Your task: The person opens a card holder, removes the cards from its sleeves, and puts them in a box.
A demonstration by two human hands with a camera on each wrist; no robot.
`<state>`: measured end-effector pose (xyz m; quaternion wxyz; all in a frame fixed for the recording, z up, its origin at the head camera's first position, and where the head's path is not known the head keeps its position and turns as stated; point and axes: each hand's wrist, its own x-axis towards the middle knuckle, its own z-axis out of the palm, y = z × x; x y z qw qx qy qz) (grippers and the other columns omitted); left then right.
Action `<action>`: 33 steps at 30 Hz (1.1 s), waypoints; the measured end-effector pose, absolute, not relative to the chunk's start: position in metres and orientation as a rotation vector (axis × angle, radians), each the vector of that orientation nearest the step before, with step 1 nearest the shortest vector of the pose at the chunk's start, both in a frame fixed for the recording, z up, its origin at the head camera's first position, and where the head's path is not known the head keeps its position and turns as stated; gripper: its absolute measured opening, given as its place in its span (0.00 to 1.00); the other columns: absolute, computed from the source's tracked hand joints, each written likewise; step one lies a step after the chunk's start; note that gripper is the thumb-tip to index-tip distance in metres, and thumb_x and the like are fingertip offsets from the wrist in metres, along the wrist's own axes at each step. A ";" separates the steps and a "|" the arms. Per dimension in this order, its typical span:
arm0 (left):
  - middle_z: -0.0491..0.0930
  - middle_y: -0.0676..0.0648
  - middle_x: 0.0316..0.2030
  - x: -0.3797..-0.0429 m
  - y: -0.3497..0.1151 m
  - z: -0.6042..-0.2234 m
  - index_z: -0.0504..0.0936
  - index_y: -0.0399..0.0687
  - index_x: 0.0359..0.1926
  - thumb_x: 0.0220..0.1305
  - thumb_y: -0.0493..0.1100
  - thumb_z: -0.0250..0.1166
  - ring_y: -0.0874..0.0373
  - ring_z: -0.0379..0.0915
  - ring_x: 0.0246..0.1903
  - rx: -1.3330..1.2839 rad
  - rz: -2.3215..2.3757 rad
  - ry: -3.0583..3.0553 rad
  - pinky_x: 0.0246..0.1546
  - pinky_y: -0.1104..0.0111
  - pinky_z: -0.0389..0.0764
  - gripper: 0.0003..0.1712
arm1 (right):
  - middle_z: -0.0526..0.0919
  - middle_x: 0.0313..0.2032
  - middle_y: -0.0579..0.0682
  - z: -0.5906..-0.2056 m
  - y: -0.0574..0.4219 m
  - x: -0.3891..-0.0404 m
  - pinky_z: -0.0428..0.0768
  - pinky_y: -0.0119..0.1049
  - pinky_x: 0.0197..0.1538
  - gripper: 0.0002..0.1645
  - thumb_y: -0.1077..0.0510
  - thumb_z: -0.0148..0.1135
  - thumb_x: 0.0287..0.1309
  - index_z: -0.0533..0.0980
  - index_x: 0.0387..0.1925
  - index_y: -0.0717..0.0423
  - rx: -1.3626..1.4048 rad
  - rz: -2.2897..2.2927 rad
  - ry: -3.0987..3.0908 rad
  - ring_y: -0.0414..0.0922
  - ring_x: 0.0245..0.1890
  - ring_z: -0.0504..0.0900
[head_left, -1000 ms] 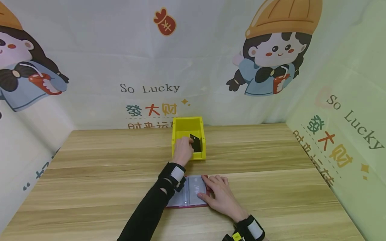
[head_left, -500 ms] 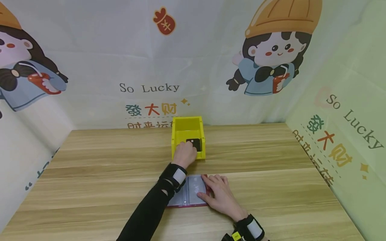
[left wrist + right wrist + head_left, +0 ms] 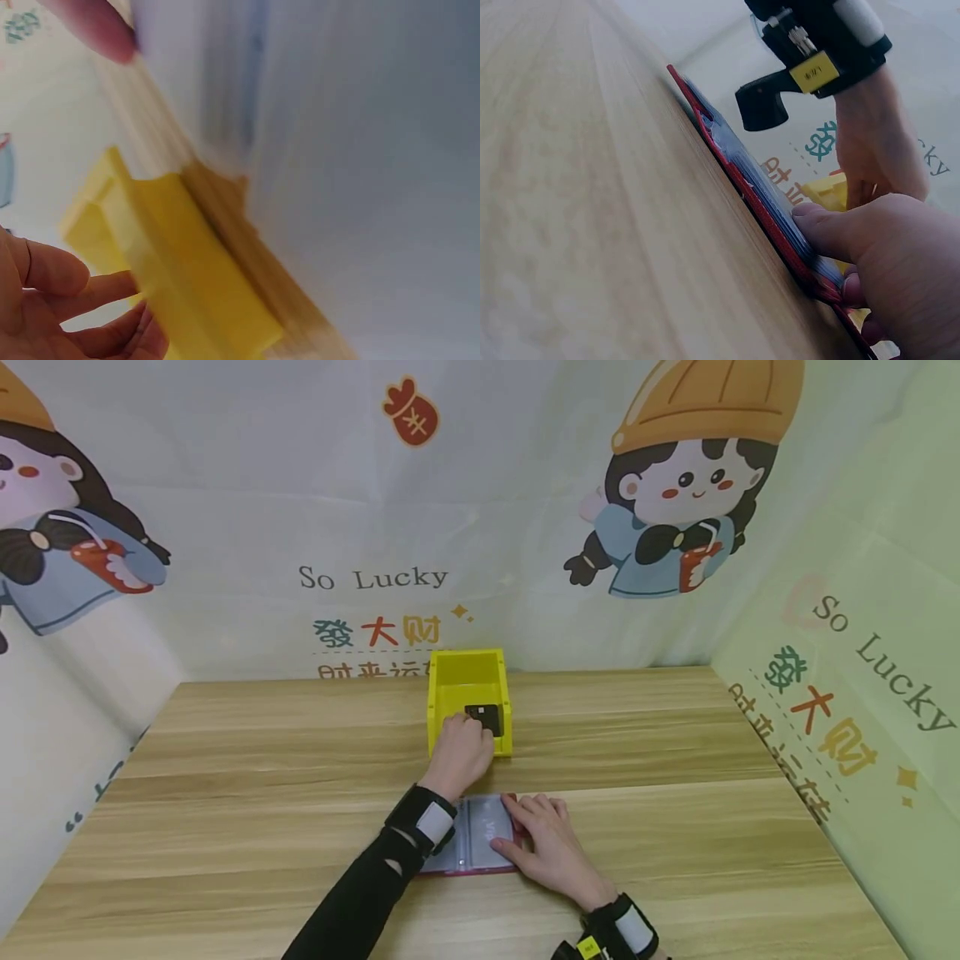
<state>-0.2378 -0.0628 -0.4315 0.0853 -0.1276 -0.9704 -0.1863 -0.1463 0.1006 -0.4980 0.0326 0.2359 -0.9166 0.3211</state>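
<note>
My left hand (image 3: 459, 753) reaches over the front of a yellow bin (image 3: 468, 672), its fingertips by a black card (image 3: 484, 718) with a small chip mark. In the left wrist view, the thumb stands apart from the fingertips, and the bin wall (image 3: 202, 277) hides the ends of the fingers. My right hand (image 3: 553, 852) holds the right edge of an open card holder (image 3: 486, 831) with clear sleeves and a red cover. Its thumb (image 3: 821, 225) presses on the stacked sleeves, with other fingers curled at their edge.
The wooden table (image 3: 660, 777) carries the bin towards its back edge, with the card holder lying nearer the front. A printed cloth (image 3: 525, 527) hangs behind and along the sides. Each wrist wears a black camera strap (image 3: 422, 820).
The black card has turned from a steep tilt to lying sideways in the bin. My left hand has shifted slightly right across the bin's front. The right hand stays on the card holder.
</note>
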 end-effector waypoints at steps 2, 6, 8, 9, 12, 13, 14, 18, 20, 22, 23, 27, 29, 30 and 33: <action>0.84 0.33 0.47 -0.228 -0.064 -0.427 0.85 0.29 0.43 0.71 0.38 0.51 0.38 0.78 0.51 -0.369 -0.669 -2.882 0.59 0.51 0.74 0.19 | 0.71 0.32 0.40 -0.498 0.100 -0.146 0.60 0.44 0.54 0.37 0.46 0.69 0.59 0.75 0.64 0.62 0.723 0.989 -2.822 0.39 0.40 0.64; 0.83 0.36 0.50 -0.202 -0.071 -0.419 0.84 0.33 0.51 0.70 0.38 0.55 0.44 0.78 0.49 -0.380 -0.903 -2.879 0.54 0.54 0.78 0.17 | 0.71 0.32 0.39 -0.500 0.100 -0.144 0.60 0.43 0.53 0.37 0.45 0.69 0.60 0.74 0.64 0.62 0.731 0.984 -2.826 0.38 0.40 0.64; 0.85 0.39 0.44 -0.188 -0.078 -0.418 0.85 0.35 0.49 0.69 0.37 0.58 0.50 0.78 0.39 -0.418 -0.986 -2.907 0.43 0.60 0.81 0.14 | 0.71 0.33 0.39 -0.500 0.100 -0.144 0.60 0.43 0.53 0.37 0.44 0.68 0.60 0.74 0.65 0.62 0.731 0.981 -2.834 0.38 0.40 0.64; 0.85 0.41 0.40 -0.182 -0.083 -0.418 0.85 0.35 0.48 0.68 0.36 0.59 0.53 0.77 0.35 -0.432 -1.025 -2.925 0.38 0.64 0.79 0.13 | 0.71 0.32 0.39 -0.500 0.100 -0.144 0.59 0.43 0.53 0.37 0.44 0.68 0.60 0.74 0.65 0.62 0.732 0.981 -2.837 0.38 0.40 0.64; 0.84 0.45 0.32 -0.166 -0.097 -0.422 0.87 0.36 0.41 0.64 0.33 0.62 0.60 0.72 0.27 -0.455 -1.109 -2.966 0.29 0.71 0.73 0.08 | 0.69 0.31 0.38 -0.501 0.099 -0.144 0.58 0.43 0.53 0.37 0.43 0.68 0.61 0.74 0.64 0.61 0.725 0.977 -2.835 0.38 0.40 0.64; 0.84 0.46 0.30 -0.162 -0.102 -0.425 0.87 0.37 0.39 0.63 0.32 0.63 0.61 0.71 0.26 -0.461 -1.124 -2.976 0.27 0.72 0.72 0.07 | 0.68 0.31 0.38 -0.501 0.099 -0.144 0.58 0.43 0.53 0.37 0.44 0.68 0.61 0.74 0.64 0.61 0.724 0.974 -2.830 0.38 0.40 0.64; 0.84 0.47 0.28 -0.158 -0.106 -0.428 0.87 0.37 0.37 0.62 0.32 0.65 0.62 0.71 0.26 -0.470 -1.127 -2.978 0.27 0.73 0.72 0.05 | 0.68 0.30 0.38 -0.500 0.099 -0.144 0.58 0.42 0.53 0.37 0.44 0.68 0.60 0.74 0.64 0.62 0.724 0.975 -2.823 0.38 0.39 0.63; 0.81 0.49 0.24 -0.147 -0.120 -0.436 0.85 0.38 0.30 0.58 0.32 0.69 0.63 0.71 0.25 -0.499 -1.166 -2.999 0.27 0.74 0.72 0.00 | 0.69 0.31 0.39 -0.498 0.100 -0.145 0.60 0.43 0.53 0.37 0.45 0.69 0.60 0.74 0.64 0.63 0.720 0.971 -2.802 0.38 0.40 0.64; 0.80 0.49 0.23 -0.144 -0.124 -0.439 0.85 0.38 0.30 0.56 0.32 0.70 0.63 0.70 0.24 -0.508 -1.214 -3.006 0.27 0.74 0.72 0.01 | 0.73 0.34 0.41 -0.497 0.100 -0.146 0.61 0.44 0.54 0.37 0.45 0.68 0.61 0.74 0.65 0.62 0.703 0.990 -2.816 0.39 0.41 0.66; 0.79 0.50 0.23 -0.143 -0.127 -0.442 0.85 0.38 0.31 0.54 0.32 0.70 0.63 0.70 0.24 -0.513 -1.266 -3.011 0.26 0.75 0.72 0.02 | 0.78 0.39 0.45 -0.496 0.100 -0.147 0.62 0.46 0.57 0.37 0.45 0.67 0.61 0.73 0.65 0.62 0.682 1.001 -2.832 0.41 0.44 0.69; 0.79 0.50 0.23 -0.143 -0.128 -0.443 0.85 0.38 0.31 0.53 0.32 0.70 0.64 0.70 0.24 -0.517 -1.287 -3.007 0.26 0.75 0.71 0.03 | 0.79 0.42 0.47 -0.495 0.100 -0.148 0.63 0.47 0.57 0.37 0.44 0.67 0.62 0.73 0.65 0.61 0.669 1.010 -2.840 0.42 0.45 0.70; 0.79 0.51 0.24 -0.144 -0.130 -0.449 0.85 0.39 0.34 0.52 0.33 0.72 0.64 0.69 0.23 -0.518 -1.322 -3.005 0.25 0.75 0.71 0.06 | 0.81 0.48 0.52 -0.493 0.098 -0.153 0.66 0.45 0.55 0.38 0.42 0.67 0.61 0.73 0.66 0.60 0.629 0.986 -2.859 0.46 0.47 0.73; 0.79 0.51 0.24 -0.144 -0.132 -0.451 0.85 0.39 0.35 0.52 0.35 0.73 0.64 0.69 0.23 -0.511 -1.331 -3.012 0.25 0.75 0.70 0.07 | 0.80 0.46 0.51 -0.492 0.096 -0.155 0.66 0.42 0.52 0.39 0.40 0.68 0.60 0.73 0.66 0.58 0.615 0.958 -2.870 0.45 0.45 0.72; 0.79 0.51 0.24 -0.143 -0.132 -0.452 0.85 0.39 0.35 0.52 0.35 0.73 0.63 0.69 0.23 -0.510 -1.336 -3.019 0.24 0.75 0.69 0.08 | 0.79 0.45 0.50 -0.492 0.095 -0.156 0.65 0.40 0.50 0.40 0.39 0.68 0.59 0.73 0.66 0.56 0.607 0.940 -2.878 0.44 0.44 0.71; 0.78 0.52 0.25 -0.142 -0.133 -0.452 0.85 0.39 0.36 0.52 0.36 0.74 0.63 0.68 0.23 -0.519 -1.366 -3.030 0.24 0.74 0.68 0.09 | 0.77 0.40 0.46 -0.493 0.094 -0.157 0.63 0.37 0.48 0.39 0.37 0.69 0.58 0.75 0.65 0.53 0.586 0.914 -2.901 0.41 0.41 0.68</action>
